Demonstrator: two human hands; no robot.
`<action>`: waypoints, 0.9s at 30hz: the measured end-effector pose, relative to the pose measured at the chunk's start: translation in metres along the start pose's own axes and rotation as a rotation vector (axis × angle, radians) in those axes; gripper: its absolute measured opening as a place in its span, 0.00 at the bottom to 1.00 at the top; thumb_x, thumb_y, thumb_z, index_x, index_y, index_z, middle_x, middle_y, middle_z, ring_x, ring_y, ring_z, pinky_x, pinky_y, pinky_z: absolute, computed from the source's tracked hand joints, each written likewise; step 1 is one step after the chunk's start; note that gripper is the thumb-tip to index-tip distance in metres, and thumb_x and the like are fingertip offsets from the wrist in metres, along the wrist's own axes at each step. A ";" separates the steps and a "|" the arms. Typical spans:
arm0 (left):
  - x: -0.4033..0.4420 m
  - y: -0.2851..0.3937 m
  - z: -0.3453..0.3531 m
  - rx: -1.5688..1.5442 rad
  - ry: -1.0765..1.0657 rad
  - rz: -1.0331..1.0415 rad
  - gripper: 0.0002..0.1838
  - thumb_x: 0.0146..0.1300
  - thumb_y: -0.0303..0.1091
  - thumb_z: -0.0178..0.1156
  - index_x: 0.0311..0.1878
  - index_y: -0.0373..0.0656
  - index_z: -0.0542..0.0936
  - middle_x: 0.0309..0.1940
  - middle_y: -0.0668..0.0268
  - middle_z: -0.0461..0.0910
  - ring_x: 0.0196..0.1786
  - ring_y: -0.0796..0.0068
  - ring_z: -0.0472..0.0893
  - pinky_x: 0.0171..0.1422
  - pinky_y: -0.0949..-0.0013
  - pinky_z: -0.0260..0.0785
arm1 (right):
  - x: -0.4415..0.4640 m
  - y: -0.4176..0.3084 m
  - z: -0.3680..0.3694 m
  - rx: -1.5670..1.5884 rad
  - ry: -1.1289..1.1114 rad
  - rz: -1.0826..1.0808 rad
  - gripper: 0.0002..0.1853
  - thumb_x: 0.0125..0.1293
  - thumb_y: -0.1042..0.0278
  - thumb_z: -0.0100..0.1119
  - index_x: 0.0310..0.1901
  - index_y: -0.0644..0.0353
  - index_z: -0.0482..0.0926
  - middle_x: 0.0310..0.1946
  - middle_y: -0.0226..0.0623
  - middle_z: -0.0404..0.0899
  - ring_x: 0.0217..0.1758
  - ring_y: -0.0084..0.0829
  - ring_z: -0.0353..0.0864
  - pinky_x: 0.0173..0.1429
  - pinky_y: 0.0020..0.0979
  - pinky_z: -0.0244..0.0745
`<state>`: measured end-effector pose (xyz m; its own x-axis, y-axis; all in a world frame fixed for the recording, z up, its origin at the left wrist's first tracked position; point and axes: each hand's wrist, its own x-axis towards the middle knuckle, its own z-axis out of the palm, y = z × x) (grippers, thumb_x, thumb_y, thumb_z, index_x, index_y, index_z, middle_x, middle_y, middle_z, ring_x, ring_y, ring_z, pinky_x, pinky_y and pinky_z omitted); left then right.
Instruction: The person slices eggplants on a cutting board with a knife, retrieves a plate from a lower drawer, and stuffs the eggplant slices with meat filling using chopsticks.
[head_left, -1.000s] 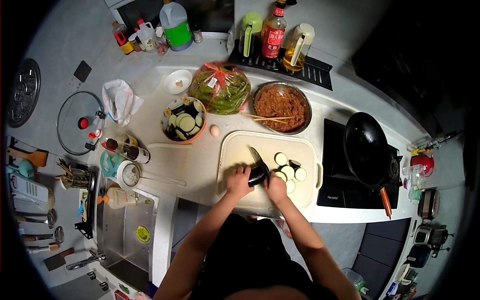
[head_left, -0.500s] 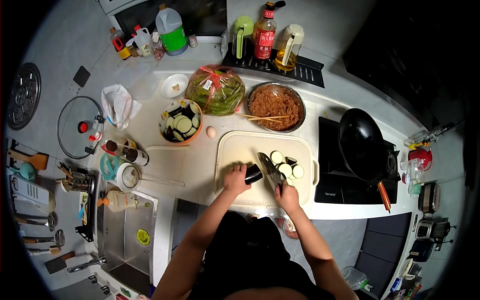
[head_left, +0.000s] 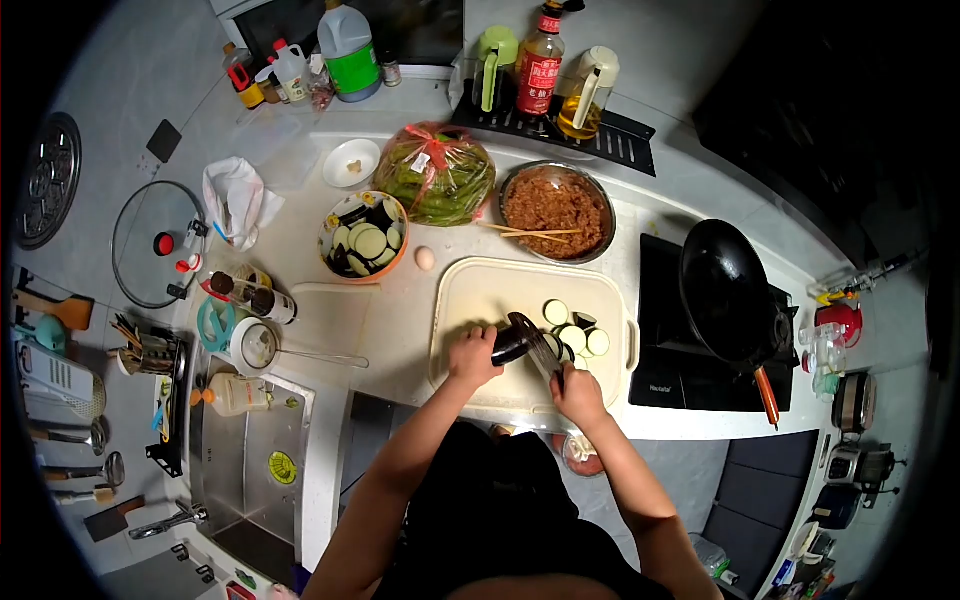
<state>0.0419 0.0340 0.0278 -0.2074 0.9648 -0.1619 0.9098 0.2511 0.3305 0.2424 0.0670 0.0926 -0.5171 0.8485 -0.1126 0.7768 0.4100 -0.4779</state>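
Observation:
On the cream cutting board point(head_left: 470, 290), my left hand point(head_left: 474, 356) is wrapped round a dark eggplant piece point(head_left: 508, 347). My right hand point(head_left: 579, 393) grips a knife point(head_left: 542, 350), its blade slanting up and left against the eggplant's right end. Several pale round eggplant slices point(head_left: 573, 336) lie on the board just right of the blade, some partly hidden behind it. More slices fill a patterned bowl point(head_left: 327, 240) with an orange outside, up and left of the board.
An egg point(head_left: 425, 259) sits by the board's upper left corner. Behind are a bag of green vegetables point(head_left: 436, 180) and a steel bowl point(head_left: 612, 240) of minced meat with chopsticks. A black wok point(head_left: 722, 290) stands on the stove at right, the sink point(head_left: 308, 440) at lower left.
The knife came away from the eggplant to the right, over the slices, then returned leftward against its cut end. My right hand shifted with it; my left hand keeps hold of the eggplant.

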 end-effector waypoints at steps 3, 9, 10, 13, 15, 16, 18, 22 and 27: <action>-0.001 -0.001 0.003 0.019 0.024 0.015 0.34 0.34 0.44 0.69 0.48 0.48 0.69 0.40 0.61 0.72 0.43 0.61 0.74 0.40 0.61 0.72 | 0.016 -0.003 0.007 -0.002 -0.022 -0.012 0.11 0.55 0.65 0.53 0.28 0.68 0.72 0.18 0.54 0.74 0.24 0.52 0.77 0.31 0.44 0.73; -0.002 -0.001 0.007 0.039 0.055 0.020 0.34 0.33 0.44 0.70 0.48 0.48 0.69 0.40 0.61 0.72 0.42 0.60 0.74 0.40 0.60 0.71 | 0.048 0.001 0.050 0.013 0.005 -0.016 0.11 0.53 0.65 0.55 0.28 0.67 0.72 0.19 0.55 0.74 0.24 0.53 0.75 0.31 0.47 0.72; -0.001 -0.001 0.007 0.036 0.056 0.017 0.34 0.33 0.45 0.70 0.48 0.48 0.69 0.40 0.61 0.72 0.43 0.61 0.74 0.40 0.60 0.72 | 0.049 0.002 0.052 0.007 0.020 -0.025 0.11 0.53 0.65 0.55 0.28 0.67 0.72 0.19 0.55 0.74 0.24 0.53 0.75 0.31 0.47 0.72; 0.000 -0.001 0.011 0.035 0.044 -0.002 0.34 0.33 0.45 0.70 0.48 0.48 0.69 0.41 0.61 0.72 0.43 0.61 0.74 0.40 0.60 0.72 | 0.046 0.004 0.051 0.050 0.035 -0.031 0.11 0.53 0.65 0.55 0.29 0.67 0.72 0.19 0.55 0.74 0.24 0.53 0.75 0.31 0.46 0.72; 0.001 -0.002 0.012 0.015 0.021 -0.011 0.35 0.33 0.45 0.69 0.49 0.48 0.69 0.41 0.61 0.72 0.44 0.61 0.74 0.41 0.60 0.72 | 0.043 0.003 0.045 0.059 0.037 -0.001 0.12 0.54 0.64 0.54 0.29 0.67 0.72 0.20 0.54 0.75 0.25 0.52 0.76 0.32 0.46 0.73; 0.001 -0.003 0.012 0.007 0.011 -0.016 0.35 0.34 0.45 0.69 0.49 0.48 0.69 0.42 0.61 0.72 0.44 0.60 0.74 0.41 0.60 0.72 | 0.041 0.001 0.043 0.066 0.038 0.013 0.12 0.54 0.64 0.54 0.29 0.67 0.72 0.21 0.54 0.75 0.26 0.51 0.77 0.32 0.45 0.74; 0.000 -0.002 0.008 0.012 -0.009 -0.021 0.35 0.34 0.45 0.69 0.50 0.48 0.69 0.42 0.60 0.71 0.45 0.60 0.74 0.41 0.60 0.72 | 0.031 0.002 0.037 0.059 0.067 0.004 0.12 0.55 0.64 0.54 0.29 0.67 0.72 0.19 0.54 0.75 0.24 0.51 0.76 0.31 0.45 0.73; 0.000 -0.002 0.008 0.008 0.006 -0.008 0.35 0.34 0.45 0.69 0.50 0.48 0.69 0.42 0.60 0.72 0.44 0.61 0.74 0.41 0.60 0.72 | 0.005 0.000 0.015 0.042 0.099 -0.019 0.11 0.55 0.65 0.54 0.29 0.67 0.71 0.17 0.53 0.74 0.21 0.51 0.76 0.28 0.45 0.72; 0.000 -0.001 0.005 0.025 -0.006 -0.005 0.35 0.34 0.45 0.69 0.50 0.48 0.69 0.41 0.60 0.73 0.43 0.61 0.75 0.41 0.61 0.72 | -0.007 -0.003 -0.001 0.009 0.035 -0.020 0.11 0.55 0.66 0.54 0.31 0.67 0.72 0.16 0.53 0.74 0.21 0.51 0.75 0.28 0.44 0.73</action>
<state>0.0424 0.0338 0.0229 -0.2101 0.9630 -0.1688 0.9174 0.2538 0.3064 0.2441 0.0602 0.0956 -0.5196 0.8513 -0.0726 0.7629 0.4240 -0.4880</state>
